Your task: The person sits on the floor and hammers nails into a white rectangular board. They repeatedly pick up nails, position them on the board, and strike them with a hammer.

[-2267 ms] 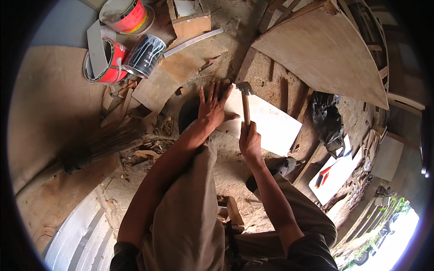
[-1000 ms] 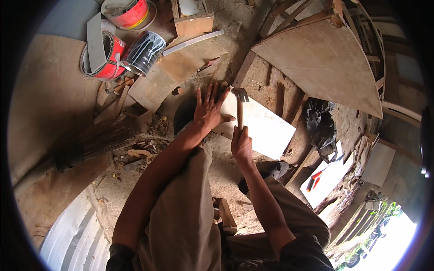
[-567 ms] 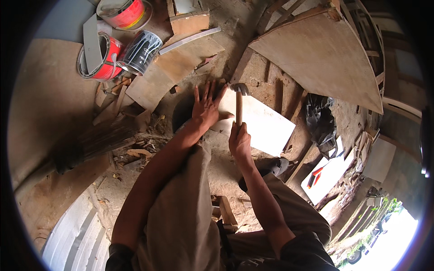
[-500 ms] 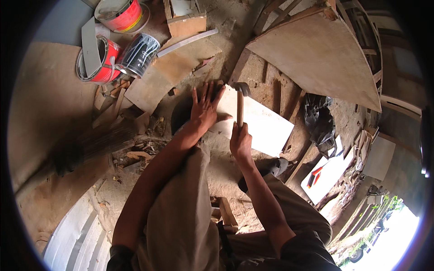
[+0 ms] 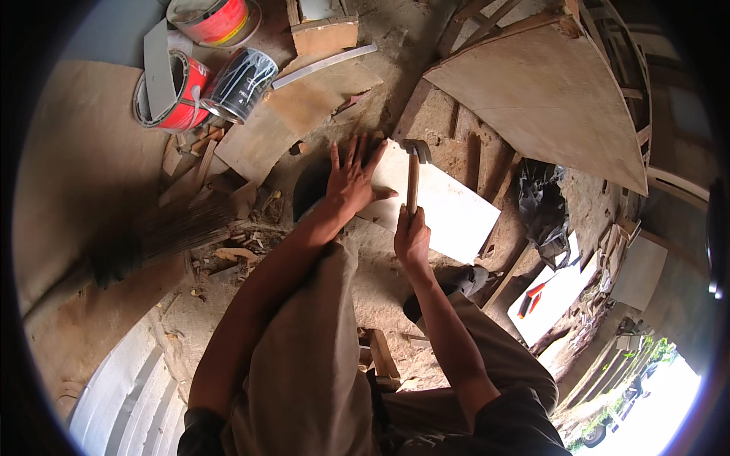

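My right hand (image 5: 412, 239) is wrapped round the wooden handle of a hammer (image 5: 413, 178). The dark hammer head is over the far edge of a pale rectangular board (image 5: 456, 214); whether it touches the board I cannot tell. Spread flat, my left hand (image 5: 353, 179) presses on the left end of that board, thumb pointing toward the hammer. What supports the board from below is mostly hidden. My knees lie on either side, nearer to me.
Paint cans (image 5: 240, 85) and a red bucket (image 5: 179, 95) stand at the far left. A large wooden panel (image 5: 540, 99) leans at the far right. Black plastic (image 5: 543, 205) and a white board (image 5: 525, 323) with a red-and-black tool (image 5: 531, 301) lie to the right. A broom (image 5: 171, 234) is at left.
The view has shifted slightly, so everything sits a little further right. My left thumb is more stretched out on the board. The hammer stays in my right hand over the board.
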The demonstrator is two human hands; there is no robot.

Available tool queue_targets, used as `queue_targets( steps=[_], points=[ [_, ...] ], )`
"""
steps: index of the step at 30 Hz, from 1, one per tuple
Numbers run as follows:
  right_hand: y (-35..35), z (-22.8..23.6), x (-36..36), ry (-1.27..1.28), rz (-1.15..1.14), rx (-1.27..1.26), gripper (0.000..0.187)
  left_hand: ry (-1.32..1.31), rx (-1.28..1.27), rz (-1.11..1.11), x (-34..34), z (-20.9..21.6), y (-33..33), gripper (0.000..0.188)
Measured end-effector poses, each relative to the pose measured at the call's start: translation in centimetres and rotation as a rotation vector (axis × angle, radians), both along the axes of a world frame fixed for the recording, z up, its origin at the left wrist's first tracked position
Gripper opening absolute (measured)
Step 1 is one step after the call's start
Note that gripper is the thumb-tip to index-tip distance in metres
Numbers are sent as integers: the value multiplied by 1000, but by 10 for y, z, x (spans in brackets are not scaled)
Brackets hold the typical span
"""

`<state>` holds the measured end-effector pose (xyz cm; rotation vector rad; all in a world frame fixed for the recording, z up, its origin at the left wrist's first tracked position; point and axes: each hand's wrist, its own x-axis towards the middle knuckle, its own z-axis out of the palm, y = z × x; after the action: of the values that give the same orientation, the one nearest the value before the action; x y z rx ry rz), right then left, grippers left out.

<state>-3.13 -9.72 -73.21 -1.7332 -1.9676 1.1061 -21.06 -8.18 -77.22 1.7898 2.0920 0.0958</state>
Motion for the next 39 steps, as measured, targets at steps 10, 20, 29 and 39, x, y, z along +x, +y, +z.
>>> queue_targets(
  steps=[10,20,29,39],
  points=[
    [-13,-21,99,-119,-76,356,28,-110,175,5,-2,6,2,111],
    [45,10,154,-217,-236,465,44,-84,292,-159,23,13,9,89],
    [161,-1,298,-271,-1167,848,27,-406,394,-357,89,50,59,58],
    [195,-55,373,-412,-767,497,16,-1130,146,-273,194,105,90,29]
  ],
)
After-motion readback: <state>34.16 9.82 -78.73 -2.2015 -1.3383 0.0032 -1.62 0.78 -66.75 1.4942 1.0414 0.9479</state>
